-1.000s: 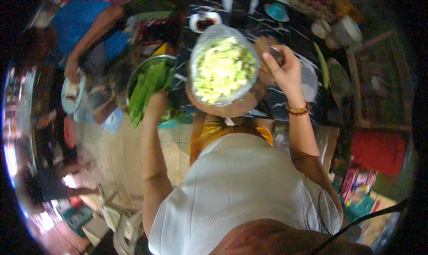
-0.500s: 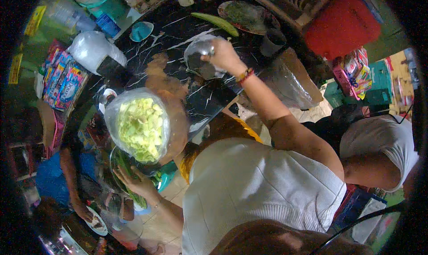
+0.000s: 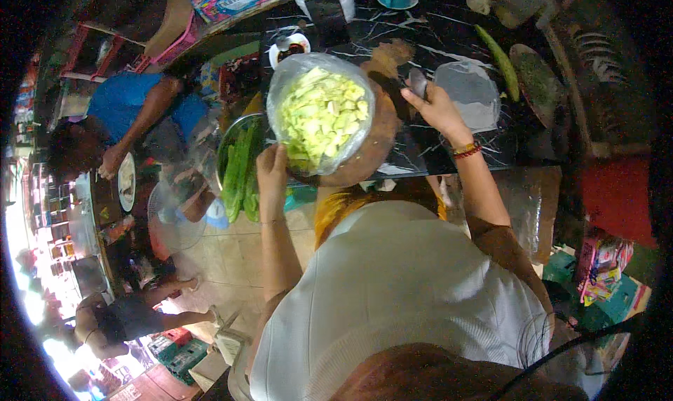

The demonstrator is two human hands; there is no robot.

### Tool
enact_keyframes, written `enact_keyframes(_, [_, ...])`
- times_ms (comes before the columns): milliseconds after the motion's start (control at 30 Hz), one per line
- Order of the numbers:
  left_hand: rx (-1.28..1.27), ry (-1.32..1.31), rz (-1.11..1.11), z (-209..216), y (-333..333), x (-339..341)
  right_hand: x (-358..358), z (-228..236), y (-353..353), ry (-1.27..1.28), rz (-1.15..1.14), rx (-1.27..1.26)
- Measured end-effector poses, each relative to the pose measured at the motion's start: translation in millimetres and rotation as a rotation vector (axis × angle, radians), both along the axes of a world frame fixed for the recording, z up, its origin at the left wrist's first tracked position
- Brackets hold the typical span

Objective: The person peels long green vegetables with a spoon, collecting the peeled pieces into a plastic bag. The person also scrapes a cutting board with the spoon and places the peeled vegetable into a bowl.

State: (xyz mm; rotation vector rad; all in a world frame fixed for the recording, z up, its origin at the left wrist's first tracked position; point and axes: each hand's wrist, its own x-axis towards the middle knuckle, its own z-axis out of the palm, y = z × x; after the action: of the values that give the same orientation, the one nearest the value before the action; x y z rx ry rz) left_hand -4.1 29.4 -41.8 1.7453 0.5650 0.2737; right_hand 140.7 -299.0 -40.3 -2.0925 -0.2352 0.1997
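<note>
Your left hand (image 3: pixel 272 170) grips the round wooden board's (image 3: pixel 371 145) near edge; the bag of chopped green pieces (image 3: pixel 320 113) is filled, beside it. Your right hand (image 3: pixel 436 106) clasps a knife (image 3: pixel 418 83) beyond, whole cucumber (image 3: pixel 498 61) uncut

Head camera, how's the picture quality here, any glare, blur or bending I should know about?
Head view: strong fisheye bending, with a black rim around the picture; daylight blows out the lower left edge. The plastic bag of chopped green pieces shows soft glare; the dark marbled counter carries pale reflections. The left hand and right hand look slightly soft, not sharply focused.
</note>
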Motion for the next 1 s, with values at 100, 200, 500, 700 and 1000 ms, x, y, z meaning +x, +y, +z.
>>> enact_keyframes(100, [0.000,-0.058,-0.048,-21,15,2,-2,11,48,-0.098,0.032,0.050])
enact_keyframes(200, [-0.113,-0.118,-0.053,-17,21,9,18,-13,61,-0.245,0.092,-0.233])
enact_keyframes(500, [0.041,0.068,-0.187,1,18,16,12,25,72,-0.135,-0.098,0.017])
enact_keyframes(700, [-0.436,-0.175,0.019,33,12,22,10,29,63,-0.076,-0.050,0.243])
enact_keyframes(1000, [-0.080,-0.084,-0.002,39,18,30,0,26,51,-0.074,-0.090,0.205])
